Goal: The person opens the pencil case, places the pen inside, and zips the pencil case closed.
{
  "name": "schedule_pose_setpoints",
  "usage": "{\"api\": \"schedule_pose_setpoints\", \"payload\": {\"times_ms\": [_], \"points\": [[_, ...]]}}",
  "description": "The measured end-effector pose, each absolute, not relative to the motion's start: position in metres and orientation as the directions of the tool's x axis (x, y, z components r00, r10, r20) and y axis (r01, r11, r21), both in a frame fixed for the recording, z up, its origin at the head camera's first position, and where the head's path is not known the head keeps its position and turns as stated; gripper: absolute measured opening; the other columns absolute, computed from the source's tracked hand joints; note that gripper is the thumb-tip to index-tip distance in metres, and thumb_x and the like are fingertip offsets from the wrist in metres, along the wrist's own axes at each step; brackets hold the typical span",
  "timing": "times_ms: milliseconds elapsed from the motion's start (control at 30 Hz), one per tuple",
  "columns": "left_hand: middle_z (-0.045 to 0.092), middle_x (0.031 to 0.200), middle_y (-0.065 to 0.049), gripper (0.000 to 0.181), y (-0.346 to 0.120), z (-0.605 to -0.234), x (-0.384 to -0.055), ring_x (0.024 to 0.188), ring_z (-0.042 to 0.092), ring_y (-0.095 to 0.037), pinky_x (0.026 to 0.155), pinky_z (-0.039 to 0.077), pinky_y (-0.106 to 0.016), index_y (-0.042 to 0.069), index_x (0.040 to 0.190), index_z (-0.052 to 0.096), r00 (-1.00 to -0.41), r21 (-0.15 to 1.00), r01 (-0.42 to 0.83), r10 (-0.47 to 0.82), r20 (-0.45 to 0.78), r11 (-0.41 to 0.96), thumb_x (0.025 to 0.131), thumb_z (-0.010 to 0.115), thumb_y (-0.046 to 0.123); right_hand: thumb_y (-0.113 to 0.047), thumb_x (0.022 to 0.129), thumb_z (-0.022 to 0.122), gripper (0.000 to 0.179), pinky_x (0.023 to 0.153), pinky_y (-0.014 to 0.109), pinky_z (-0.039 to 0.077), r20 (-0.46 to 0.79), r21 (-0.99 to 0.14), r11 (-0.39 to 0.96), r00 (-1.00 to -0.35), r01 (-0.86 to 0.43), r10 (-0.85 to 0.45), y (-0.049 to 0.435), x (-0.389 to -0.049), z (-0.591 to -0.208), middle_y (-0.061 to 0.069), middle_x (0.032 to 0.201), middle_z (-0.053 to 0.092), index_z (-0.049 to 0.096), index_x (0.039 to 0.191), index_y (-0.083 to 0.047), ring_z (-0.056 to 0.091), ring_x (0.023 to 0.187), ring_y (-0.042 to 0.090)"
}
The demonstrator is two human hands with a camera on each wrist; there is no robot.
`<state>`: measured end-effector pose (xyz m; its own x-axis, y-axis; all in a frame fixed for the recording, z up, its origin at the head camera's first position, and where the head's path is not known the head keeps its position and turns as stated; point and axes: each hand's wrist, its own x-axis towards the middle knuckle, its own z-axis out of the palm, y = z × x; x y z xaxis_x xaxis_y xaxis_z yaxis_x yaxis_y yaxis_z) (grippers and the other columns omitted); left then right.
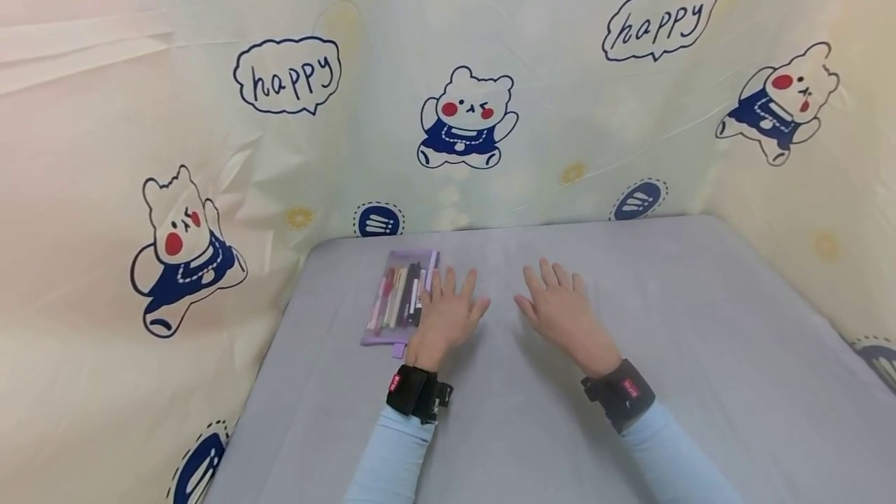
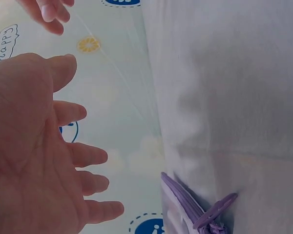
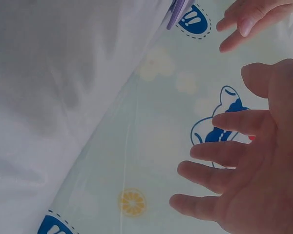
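Note:
A flat see-through pouch with purple edges [image 1: 376,333] lies on the left part of the table, with several pens [image 1: 400,295] inside. My left hand [image 1: 448,319], fingers spread, hovers beside the pouch and hides part of its right side from the head view. In the left wrist view the pouch's purple zipper edge [image 2: 185,197] shows below the hand. Over the middle of the table my right hand [image 1: 565,316] is held palm down with its fingers extended. Neither hand holds anything, and a gap separates the two.
A grey cloth covers the table [image 1: 700,317]. Behind it and along both sides hangs a pale curtain [image 1: 560,115] printed with bears and the word happy. Each wrist wears a black strap [image 1: 623,393] with a small camera.

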<state>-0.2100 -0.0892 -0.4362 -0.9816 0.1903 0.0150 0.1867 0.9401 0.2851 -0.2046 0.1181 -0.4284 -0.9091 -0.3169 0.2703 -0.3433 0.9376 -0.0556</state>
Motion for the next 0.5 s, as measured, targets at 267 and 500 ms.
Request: {"api": "schedule_pose_setpoints", "payload": {"times_ms": [267,500], "points": [[0.017,0.162,-0.021,0.062,-0.0881,-0.435,-0.2077,0.15,0.007,-0.046,0.115,0.017,-0.067,0.023,0.156,0.026,-0.982,0.278,0.185,0.188,0.017,0.942,0.102,0.036,0.053,-0.044,0.1,0.051,0.057,0.104,0.067,0.036,0.288,-0.054,0.936,-0.903,-0.347,-0.318,0.1167,-0.2036,-0.4292,0.026,0.148,0.044,0.047,0.143,-0.007,0.045,0.133,0.045],[0.017,0.162,-0.021,0.064,-0.082,-0.4373,-0.2112,0.15,0.007,-0.046,0.116,0.017,-0.066,0.022,0.156,0.024,-0.977,0.296,0.207,0.215,0.005,0.933,0.102,0.034,0.054,-0.043,0.1,0.05,0.057,0.105,0.067,0.034,0.268,-0.091,0.934,-0.912,-0.345,-0.311,0.1183,-0.2033,-0.4305,0.027,0.15,0.041,0.045,0.144,-0.006,0.043,0.135,0.046]]}}
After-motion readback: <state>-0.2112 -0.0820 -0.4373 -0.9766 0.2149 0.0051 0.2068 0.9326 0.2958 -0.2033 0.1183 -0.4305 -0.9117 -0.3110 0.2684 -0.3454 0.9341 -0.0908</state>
